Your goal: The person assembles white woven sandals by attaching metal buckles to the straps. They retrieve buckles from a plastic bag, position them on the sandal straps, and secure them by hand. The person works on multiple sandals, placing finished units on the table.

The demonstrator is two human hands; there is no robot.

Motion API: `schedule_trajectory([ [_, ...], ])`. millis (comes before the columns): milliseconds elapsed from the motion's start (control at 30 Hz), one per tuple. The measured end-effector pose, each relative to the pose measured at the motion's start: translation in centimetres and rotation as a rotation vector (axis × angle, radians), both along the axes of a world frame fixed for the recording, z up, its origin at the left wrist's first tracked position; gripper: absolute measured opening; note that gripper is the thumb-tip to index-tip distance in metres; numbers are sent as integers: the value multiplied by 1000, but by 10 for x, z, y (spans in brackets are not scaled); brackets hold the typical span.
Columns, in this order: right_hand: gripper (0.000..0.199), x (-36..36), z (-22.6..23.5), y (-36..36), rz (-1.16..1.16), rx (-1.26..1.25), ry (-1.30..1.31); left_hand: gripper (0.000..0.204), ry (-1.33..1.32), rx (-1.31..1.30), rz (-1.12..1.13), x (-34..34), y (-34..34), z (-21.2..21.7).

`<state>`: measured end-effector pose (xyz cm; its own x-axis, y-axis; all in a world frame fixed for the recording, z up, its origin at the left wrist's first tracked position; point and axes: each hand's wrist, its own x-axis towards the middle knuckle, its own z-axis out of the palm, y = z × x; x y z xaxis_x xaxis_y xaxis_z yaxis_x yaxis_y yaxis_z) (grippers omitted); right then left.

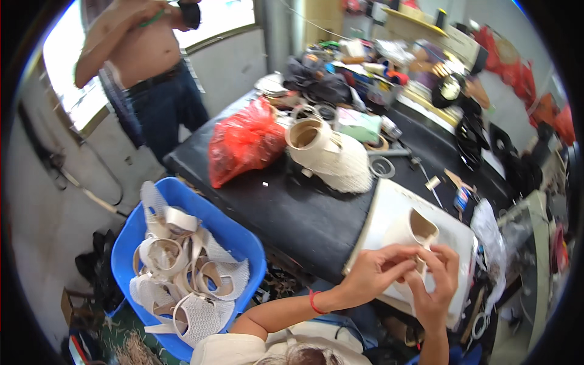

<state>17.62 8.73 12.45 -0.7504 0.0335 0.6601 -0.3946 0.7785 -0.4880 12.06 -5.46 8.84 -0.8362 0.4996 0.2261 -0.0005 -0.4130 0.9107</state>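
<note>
Shoe upper (415,234) on board (389,201), tub (240,234) to its left.

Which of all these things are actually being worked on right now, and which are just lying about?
In hand:
- cream shoe upper, held by left hand and right hand
- white board under it

Lying about:
- blue tub of cream uppers
- red plastic bag
- woven upper on the black table

Both forearms rise from the lower edge and meet at centre right. The left hand (377,274) comes in from the lower left, its forearm bare and angled up to the right, a red band at the wrist, fingers bent and pinching inward. The right hand (437,286) reaches straight up from below, fingers curled toward the left one, fingertips of both touching.
</note>
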Motion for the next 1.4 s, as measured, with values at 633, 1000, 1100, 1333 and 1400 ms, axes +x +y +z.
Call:
schedule_trajectory([
  [633, 19, -5, -54, 22, -90, -490, -159, 27, -227, -249, -200, -20, 16, -9],
  [1000, 23, -12, -50, 28, 106, -919, -309, 25, -120, -340, -115, -17, 11, -16],
  [1100, 22, -14, -46, 24, 70, -738, -307, 23, -48, -374, -39, -12, 12, -18],
  [1333, 16, -18, -35, 17, 41, -708, -328, 19, -70, -322, 27, -17, 11, -19],
  [1400, 15, -13, -32, 10, 34, -342, -190, 19, -113, -312, 41, -15, 11, -19],
])
